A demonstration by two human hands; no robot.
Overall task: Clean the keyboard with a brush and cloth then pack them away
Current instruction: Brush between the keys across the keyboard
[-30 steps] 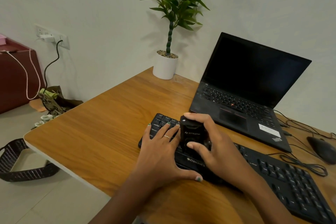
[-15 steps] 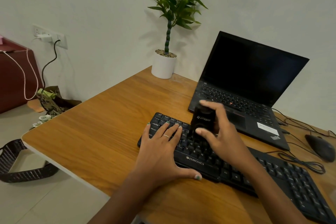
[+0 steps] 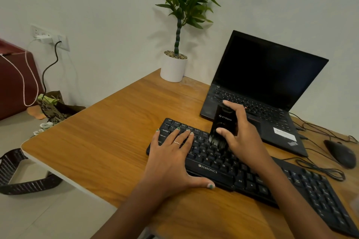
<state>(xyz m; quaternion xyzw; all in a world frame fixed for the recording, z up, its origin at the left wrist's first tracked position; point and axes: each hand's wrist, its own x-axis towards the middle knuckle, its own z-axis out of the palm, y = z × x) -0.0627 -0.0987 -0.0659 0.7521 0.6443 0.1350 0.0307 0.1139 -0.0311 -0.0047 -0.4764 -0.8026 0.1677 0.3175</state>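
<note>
A black Zebronics keyboard (image 3: 252, 178) lies slantwise on the wooden desk (image 3: 108, 141). My left hand (image 3: 171, 159) rests flat on the keyboard's left end, fingers straight, thumb on the desk at the front edge. My right hand (image 3: 240, 137) grips a black brush (image 3: 223, 124) with a boxy handle, thumb on its front and fingers over its top. The grey bristles touch the upper key rows. No cloth is in view.
An open black laptop (image 3: 262, 87) stands behind the keyboard, close to the brush. A potted plant (image 3: 174, 68) sits at the desk's back edge. A black mouse (image 3: 340, 153) and loose cables (image 3: 318, 169) lie at the right. The desk's left edge drops to the floor.
My right hand has moved the brush from the keyboard's front rows toward the back rows, near the laptop. The left hand has stayed in place on the keyboard.
</note>
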